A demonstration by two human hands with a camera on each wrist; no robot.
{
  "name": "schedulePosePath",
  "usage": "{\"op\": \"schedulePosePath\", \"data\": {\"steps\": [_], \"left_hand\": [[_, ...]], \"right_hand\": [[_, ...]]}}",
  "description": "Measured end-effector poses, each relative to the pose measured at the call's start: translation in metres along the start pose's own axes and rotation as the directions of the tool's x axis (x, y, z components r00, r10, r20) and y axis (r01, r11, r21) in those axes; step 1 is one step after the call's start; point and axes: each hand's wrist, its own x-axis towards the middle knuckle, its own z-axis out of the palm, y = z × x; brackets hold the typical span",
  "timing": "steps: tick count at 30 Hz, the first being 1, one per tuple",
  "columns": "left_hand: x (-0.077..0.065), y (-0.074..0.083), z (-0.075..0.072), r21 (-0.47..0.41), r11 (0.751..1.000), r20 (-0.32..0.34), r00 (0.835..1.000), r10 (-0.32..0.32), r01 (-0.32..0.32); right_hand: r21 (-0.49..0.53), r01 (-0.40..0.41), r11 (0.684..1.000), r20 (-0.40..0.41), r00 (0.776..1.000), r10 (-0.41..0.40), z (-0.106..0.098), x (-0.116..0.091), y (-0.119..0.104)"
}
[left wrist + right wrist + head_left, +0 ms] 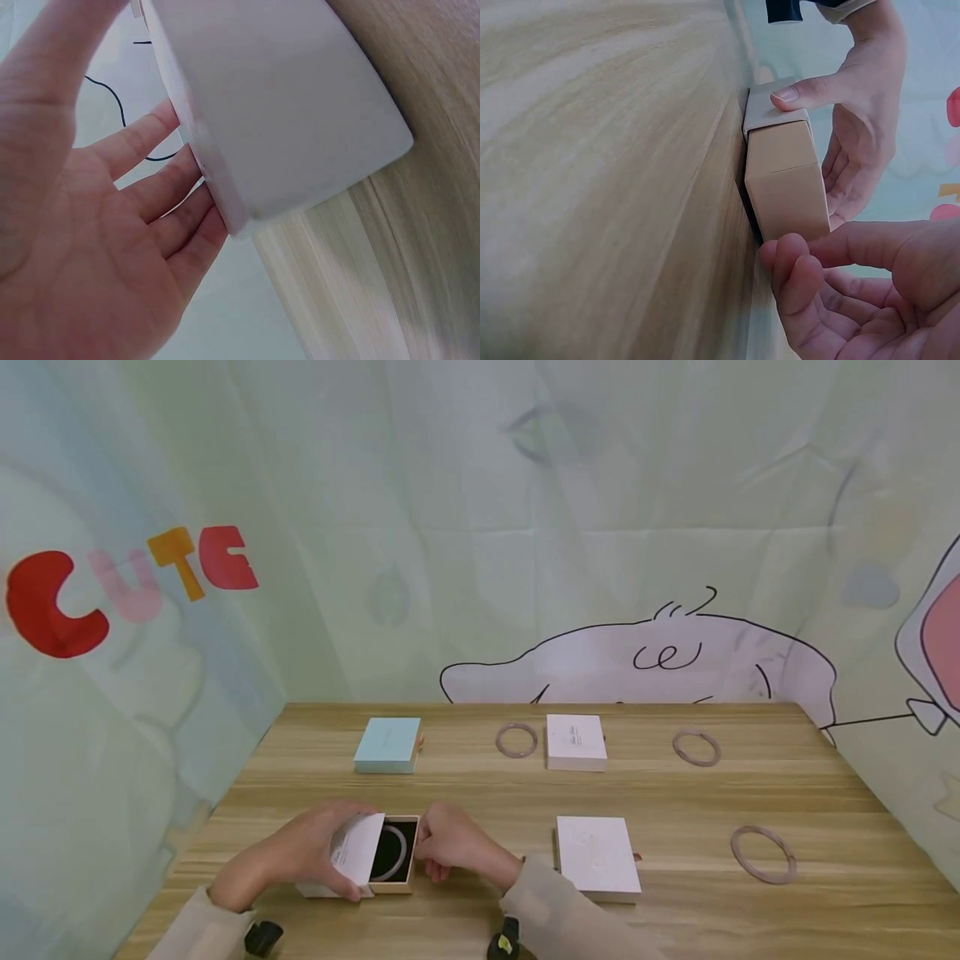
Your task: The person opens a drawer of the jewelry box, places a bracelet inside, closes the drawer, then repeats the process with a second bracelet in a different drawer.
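Note:
A white drawer-style gift box (pixel 358 852) lies partly pulled out at the front left of the table. My left hand (pixel 318 847) grips its white sleeve (pixel 285 97), thumb on the near side and fingers along the far side. The tan drawer (pixel 787 187) sticks out to the right. Inside it, a pale purple bangle (pixel 392 853) rests on black lining, its left part covered by the sleeve. At the drawer's right end my right hand (pixel 453 842) pinches with curled fingers; whether a ribbon tab is between them is hidden.
A light blue box (pixel 388 743) lies behind the left hand. Two more white boxes (pixel 576 743) (pixel 597 856) lie at the middle and right. Loose bangles (pixel 517 741) (pixel 697 748) (pixel 763 855) lie beside them. A printed curtain (pixel 480 527) hangs behind the wooden table (pixel 465 789).

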Motion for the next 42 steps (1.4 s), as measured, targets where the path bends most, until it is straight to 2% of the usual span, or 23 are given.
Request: {"op": "schedulePosePath", "data": {"steps": [14, 42], "left_hand": [[-0.0002, -0.0023, 0.0015, -0.008, 1.000, 0.004, 1.000, 0.003, -0.003], [-0.0001, -0.0016, 0.0001, 0.005, 1.000, 0.003, 1.000, 0.011, -0.011]], "right_hand": [[0.004, -0.020, 1.000, -0.011, 1.000, 0.020, 0.0033, 0.0010, -0.0023], [-0.018, 0.007, 1.000, -0.018, 1.000, -0.007, 0.0089, 0.0058, -0.0038]]}}
